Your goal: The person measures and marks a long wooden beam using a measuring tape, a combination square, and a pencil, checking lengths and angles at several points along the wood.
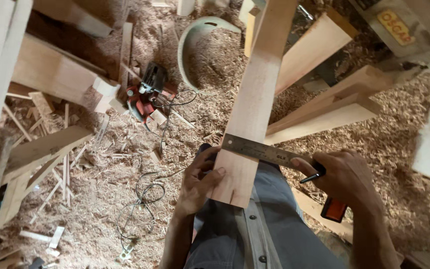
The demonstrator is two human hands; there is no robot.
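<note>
Left hand [198,180] grips the board [251,112] near its end, thumb on top. Right hand [342,175] pinches a pen [313,176], pressing the steel ruler [264,151] across the board. No marked line visible yet; saw [148,94] lies left of it.

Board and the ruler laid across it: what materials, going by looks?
Board: pale bare wood, faint grain, no visible coating, notch cut at its near end. Ruler: grey metal, likely steel, dull sheen, engraved marks. Left hand grips the board; right hand pins the ruler.
</note>
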